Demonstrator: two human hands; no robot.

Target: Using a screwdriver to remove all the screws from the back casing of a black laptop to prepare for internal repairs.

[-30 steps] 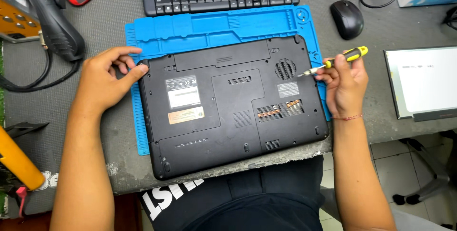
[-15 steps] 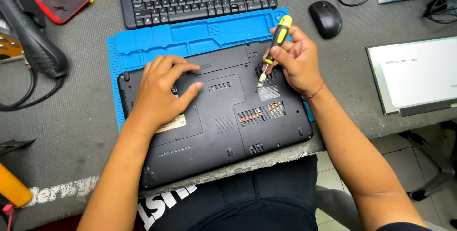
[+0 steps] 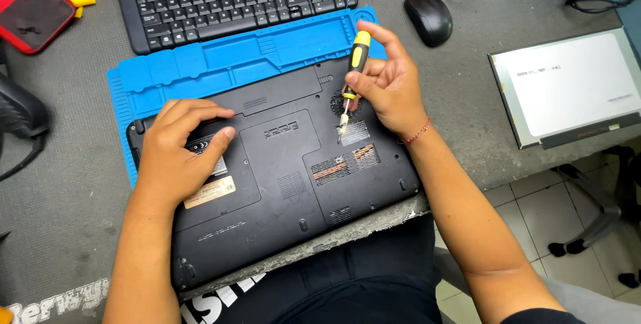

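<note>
A black laptop [image 3: 287, 164] lies underside up on a blue mat [image 3: 220, 64] — the left hand [image 3: 180, 154] presses flat, fingers spread. The right hand [image 3: 390, 84] clamps a yellow-handled screwdriver [image 3: 352, 77], tip touching the base below. The laptop looks rigid and heavy, its vents fragile — best gripped by its edges.

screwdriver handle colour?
Yellow and black. The screwdriver sits in the right hand, clearest in the head view.

Matt black plastic laptop [image 3: 280, 184] lies on a blue rubbery mat [image 3: 200, 70].
</note>
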